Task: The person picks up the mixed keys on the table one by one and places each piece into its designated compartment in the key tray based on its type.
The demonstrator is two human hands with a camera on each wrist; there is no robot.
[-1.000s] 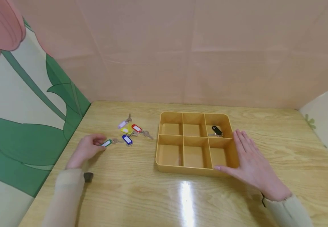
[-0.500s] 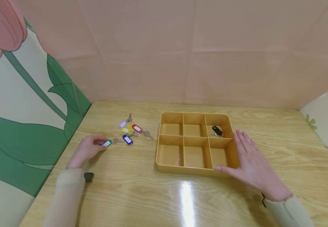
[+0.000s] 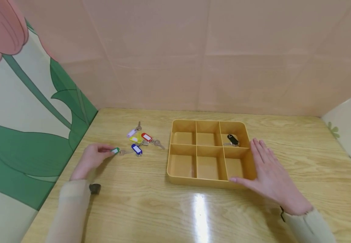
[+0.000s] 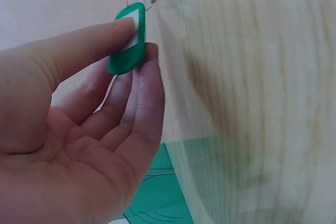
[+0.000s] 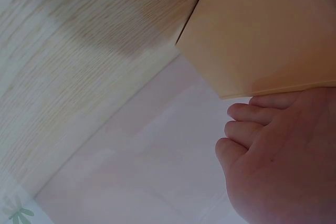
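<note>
My left hand (image 3: 92, 158) pinches a green key tag (image 3: 115, 151) between thumb and fingers. Its key (image 3: 125, 152) points right, close to the tabletop; in the left wrist view the green tag (image 4: 127, 59) is tilted, with a metal ring at its far end. Beside it lie a blue key tag (image 3: 136, 149), a yellow one (image 3: 134, 139), a red one (image 3: 146, 137) and a lilac one (image 3: 131, 133). My right hand (image 3: 268, 175) rests along the right side of a tan divided box (image 3: 198, 182), fingers straight, thumb on the front rim.
A black key tag (image 3: 232, 139) with a key lies in the box's back right compartment. The wooden table (image 3: 139, 206) meets a pink wall covering (image 3: 151, 67) at the back. Some keys overlap near the yellow tag. A small dark object (image 3: 95, 189) sits by the left wrist.
My left hand has lifted the green tag slightly and tilted it, and the tag now sits a little higher in the head view. The right hand and the box have stayed in place.
</note>
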